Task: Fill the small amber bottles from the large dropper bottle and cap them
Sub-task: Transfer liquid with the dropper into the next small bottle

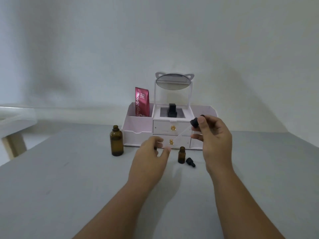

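Two hands (pixel 150 153) (pixel 215 140), one dropper (pixel 194 123), two standing bottles (pixel 117 141) (pixel 181 155)

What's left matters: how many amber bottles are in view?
2: large bottle left of the organizer; small bottle right of the left hand, which may hide another.

Dim, flat, bluish light; soft blur overall, wide-angle bend at edges, faint shadows.

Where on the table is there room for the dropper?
Bare table lies left of the large amber bottle and right of the right hand. Crowded: right of the left hand, where the small amber bottle and black cap sit before the organizer.
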